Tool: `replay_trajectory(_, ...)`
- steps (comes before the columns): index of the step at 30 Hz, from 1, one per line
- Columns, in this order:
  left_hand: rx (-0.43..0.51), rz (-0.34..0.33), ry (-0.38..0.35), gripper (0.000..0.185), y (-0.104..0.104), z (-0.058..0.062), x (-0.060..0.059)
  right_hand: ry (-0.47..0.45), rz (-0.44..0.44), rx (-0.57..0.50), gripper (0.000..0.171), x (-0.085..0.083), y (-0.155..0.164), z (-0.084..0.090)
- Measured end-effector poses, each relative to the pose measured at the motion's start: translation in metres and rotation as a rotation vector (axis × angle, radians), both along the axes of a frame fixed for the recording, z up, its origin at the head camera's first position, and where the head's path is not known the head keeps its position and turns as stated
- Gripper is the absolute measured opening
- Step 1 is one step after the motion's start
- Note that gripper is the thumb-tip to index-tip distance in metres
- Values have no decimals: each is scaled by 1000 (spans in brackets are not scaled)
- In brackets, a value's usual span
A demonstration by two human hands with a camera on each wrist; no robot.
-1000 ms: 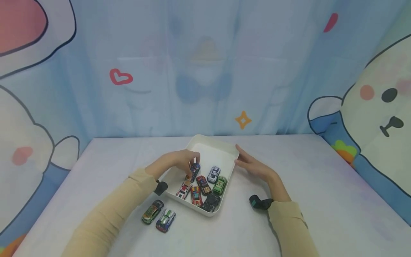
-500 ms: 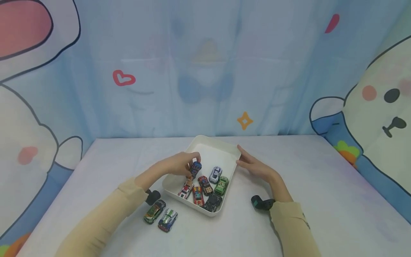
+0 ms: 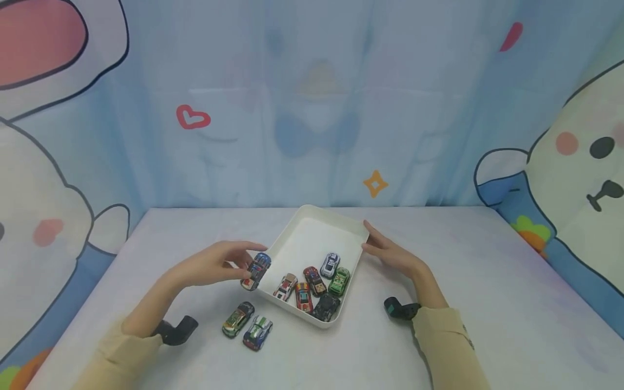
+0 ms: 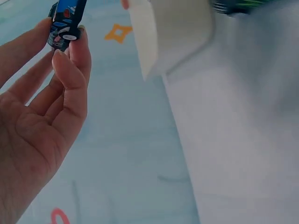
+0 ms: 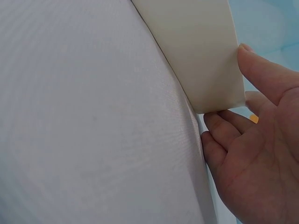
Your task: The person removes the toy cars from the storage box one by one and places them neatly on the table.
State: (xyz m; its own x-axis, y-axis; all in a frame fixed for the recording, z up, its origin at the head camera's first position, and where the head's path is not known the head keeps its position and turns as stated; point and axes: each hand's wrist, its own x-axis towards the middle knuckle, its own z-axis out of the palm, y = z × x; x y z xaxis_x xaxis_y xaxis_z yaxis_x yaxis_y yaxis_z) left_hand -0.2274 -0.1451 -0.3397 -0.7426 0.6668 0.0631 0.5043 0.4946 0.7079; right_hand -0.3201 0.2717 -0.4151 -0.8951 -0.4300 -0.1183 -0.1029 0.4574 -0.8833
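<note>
My left hand [image 3: 209, 264] pinches a blue toy car [image 3: 258, 269] between thumb and fingers, raised at the left rim of a white tray [image 3: 314, 233]. In the left wrist view the blue toy car [image 4: 65, 21] stands tilted in the fingertips. My right hand [image 3: 392, 254] holds the tray's far right corner; in the right wrist view the thumb lies on one side of the corner of the tray [image 5: 201, 60] and bent fingers on the other. Several toy cars, among them a green toy car [image 3: 339, 281] and a black toy car [image 3: 326, 307], sit in the tray's near part.
Left of the tray's near end, a dark green toy car [image 3: 238, 319] and a white-and-green toy car [image 3: 258, 332] stand side by side on the white tabletop [image 3: 487, 281]. A blue cartoon curtain [image 3: 312, 108] hangs behind the table.
My left hand has lifted the blue toy car from among the others and carried it left to the tray's rim. My right hand has stayed at the tray's corner.
</note>
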Motion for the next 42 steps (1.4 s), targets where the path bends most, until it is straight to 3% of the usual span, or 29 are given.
replay_trajectory(5, 38, 57, -64, 48, -30, -15, 16, 10, 0, 8, 70, 2, 0, 0)
replay_trajectory(9, 40, 106, -122, 47, -47, -26, 22, 25, 5, 22, 70, 1, 0, -1)
replay_trajectory(19, -5, 120, -240, 47, -60, -56, 12, 28, 15, 8, 70, -1, 1, -1)
replay_trajectory(27, -29, 91, -256, 45, -57, -58, 10, 27, 3, 14, 70, -2, 1, -2)
replay_trajectory(35, -95, 107, -177, 44, -56, -55, 14, 32, 5, 19, 70, 0, 0, 0)
replay_trajectory(42, -111, 109, -166, 43, -57, -55, 18, 19, 11, 11, 70, 1, -1, 1)
